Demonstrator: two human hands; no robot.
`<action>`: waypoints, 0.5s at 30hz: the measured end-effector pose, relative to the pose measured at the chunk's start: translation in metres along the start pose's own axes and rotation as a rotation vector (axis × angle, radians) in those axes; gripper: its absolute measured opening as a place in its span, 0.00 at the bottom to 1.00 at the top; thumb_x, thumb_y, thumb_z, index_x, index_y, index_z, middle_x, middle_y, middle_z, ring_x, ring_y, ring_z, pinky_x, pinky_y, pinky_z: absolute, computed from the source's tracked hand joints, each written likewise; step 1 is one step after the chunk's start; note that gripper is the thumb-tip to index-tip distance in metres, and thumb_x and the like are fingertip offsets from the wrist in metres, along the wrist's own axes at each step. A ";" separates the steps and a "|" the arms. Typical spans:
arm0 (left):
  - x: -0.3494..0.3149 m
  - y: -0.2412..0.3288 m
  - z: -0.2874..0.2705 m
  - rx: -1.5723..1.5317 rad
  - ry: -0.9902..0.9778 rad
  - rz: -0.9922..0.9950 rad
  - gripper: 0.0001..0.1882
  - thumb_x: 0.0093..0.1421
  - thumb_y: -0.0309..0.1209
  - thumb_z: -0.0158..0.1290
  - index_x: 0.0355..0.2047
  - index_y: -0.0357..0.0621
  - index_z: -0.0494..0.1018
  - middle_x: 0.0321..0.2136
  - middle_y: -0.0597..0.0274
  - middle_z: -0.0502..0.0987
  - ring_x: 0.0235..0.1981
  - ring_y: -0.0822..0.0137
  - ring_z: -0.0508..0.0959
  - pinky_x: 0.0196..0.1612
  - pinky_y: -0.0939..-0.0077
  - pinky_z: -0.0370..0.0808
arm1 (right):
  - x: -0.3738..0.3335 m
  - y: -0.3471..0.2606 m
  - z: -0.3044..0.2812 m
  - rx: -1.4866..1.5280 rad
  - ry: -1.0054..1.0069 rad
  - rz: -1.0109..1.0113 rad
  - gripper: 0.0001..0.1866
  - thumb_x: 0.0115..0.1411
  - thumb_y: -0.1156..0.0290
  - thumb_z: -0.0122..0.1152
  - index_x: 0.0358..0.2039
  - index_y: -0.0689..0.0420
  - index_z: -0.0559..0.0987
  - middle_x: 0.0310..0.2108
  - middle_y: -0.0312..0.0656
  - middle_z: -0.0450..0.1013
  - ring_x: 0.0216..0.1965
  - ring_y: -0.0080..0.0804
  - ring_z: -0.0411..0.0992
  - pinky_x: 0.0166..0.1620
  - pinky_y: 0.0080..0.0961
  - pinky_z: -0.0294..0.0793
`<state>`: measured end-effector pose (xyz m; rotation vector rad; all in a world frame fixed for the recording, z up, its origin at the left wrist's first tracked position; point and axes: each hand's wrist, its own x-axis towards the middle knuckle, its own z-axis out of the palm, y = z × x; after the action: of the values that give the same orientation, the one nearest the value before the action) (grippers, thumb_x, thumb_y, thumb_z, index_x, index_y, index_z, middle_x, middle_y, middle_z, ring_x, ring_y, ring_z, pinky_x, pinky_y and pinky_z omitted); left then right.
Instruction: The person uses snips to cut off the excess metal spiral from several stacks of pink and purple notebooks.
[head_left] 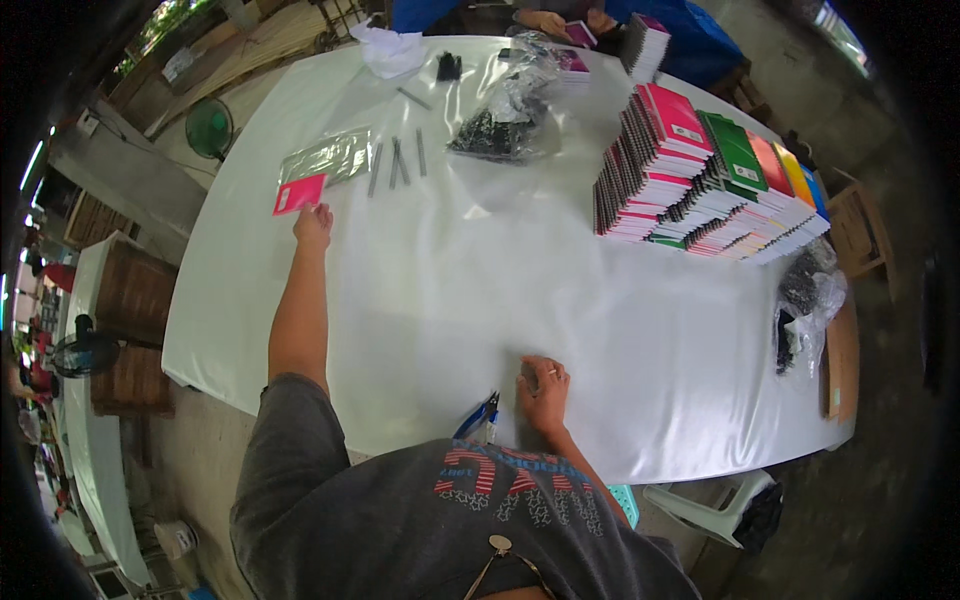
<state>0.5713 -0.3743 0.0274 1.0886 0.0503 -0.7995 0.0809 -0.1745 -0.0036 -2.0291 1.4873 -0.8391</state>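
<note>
At the far left of the table, my left hand (pixel 313 226) is closed on the near edge of a pink notebook (pixel 299 194). It looks thin, and a small white label shows on its cover. Under or just behind it lies a clear plastic bag (pixel 328 158). Several dark spiral binding coils (pixel 398 165) lie to the right of the bag. My right hand (pixel 543 392) rests near the front edge, fingers loosely curled and thumb apart, with no held thing visible. To its left are blue-handled pliers (pixel 482 416), partly hidden by my shirt.
Tall stacks of spiral notebooks (pixel 690 180) in several colours fill the far right. Plastic-wrapped black coils (pixel 495 130) lie at the back centre, more (pixel 805 300) at the right edge. A white plastic bag (pixel 388 50) sits at the back. Across the table, another person's hands (pixel 565 24) hold a notebook.
</note>
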 end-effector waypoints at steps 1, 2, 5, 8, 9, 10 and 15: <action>-0.010 -0.020 0.020 -0.055 0.053 -0.077 0.06 0.57 0.32 0.48 0.31 0.44 0.68 0.22 0.64 0.70 0.22 0.67 0.74 0.24 0.77 0.71 | -0.002 0.007 -0.004 -0.029 0.019 0.030 0.19 0.47 0.72 0.59 0.43 0.52 0.73 0.42 0.40 0.70 0.49 0.41 0.63 0.51 0.38 0.58; -0.005 -0.020 0.010 -0.067 0.052 -0.071 0.06 0.57 0.32 0.48 0.31 0.44 0.68 0.22 0.64 0.70 0.22 0.67 0.74 0.24 0.77 0.71 | 0.000 0.000 -0.002 -0.012 0.018 0.017 0.18 0.48 0.73 0.59 0.42 0.51 0.73 0.42 0.39 0.70 0.49 0.40 0.63 0.51 0.38 0.57; -0.005 -0.040 -0.009 0.489 -0.153 0.038 0.15 0.56 0.37 0.53 0.40 0.42 0.69 0.30 0.59 0.72 0.32 0.62 0.76 0.31 0.73 0.73 | 0.004 -0.012 -0.001 0.010 0.019 -0.001 0.16 0.48 0.73 0.59 0.41 0.50 0.74 0.42 0.38 0.70 0.48 0.40 0.63 0.51 0.37 0.57; -0.031 -0.078 -0.026 1.103 -0.250 0.656 0.21 0.54 0.37 0.54 0.47 0.42 0.68 0.36 0.54 0.73 0.42 0.59 0.73 0.43 0.64 0.71 | 0.005 -0.024 0.000 0.027 0.013 -0.038 0.15 0.49 0.72 0.58 0.40 0.50 0.75 0.41 0.37 0.71 0.47 0.39 0.64 0.50 0.37 0.58; -0.060 -0.114 -0.012 1.273 -0.294 0.765 0.21 0.54 0.37 0.54 0.47 0.43 0.68 0.41 0.53 0.72 0.46 0.57 0.70 0.47 0.61 0.67 | 0.003 -0.013 -0.003 -0.008 0.023 -0.026 0.15 0.49 0.72 0.59 0.39 0.50 0.75 0.40 0.37 0.71 0.47 0.39 0.64 0.49 0.37 0.58; -0.096 -0.140 0.004 1.438 -0.342 0.888 0.22 0.54 0.37 0.54 0.48 0.44 0.68 0.45 0.53 0.70 0.49 0.55 0.68 0.52 0.57 0.63 | 0.000 -0.003 -0.006 -0.043 0.037 0.011 0.15 0.49 0.72 0.59 0.39 0.50 0.75 0.40 0.37 0.71 0.47 0.39 0.64 0.49 0.37 0.58; -0.180 -0.155 0.009 1.717 -0.619 0.998 0.29 0.57 0.46 0.49 0.56 0.48 0.62 0.59 0.49 0.57 0.60 0.47 0.54 0.59 0.50 0.51 | 0.002 -0.013 -0.005 -0.034 0.025 -0.008 0.13 0.49 0.71 0.60 0.37 0.49 0.76 0.40 0.36 0.71 0.47 0.37 0.65 0.49 0.36 0.58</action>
<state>0.3446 -0.3153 -0.0136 2.0321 -1.8506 -0.0286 0.0864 -0.1731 0.0088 -2.0579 1.5177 -0.8506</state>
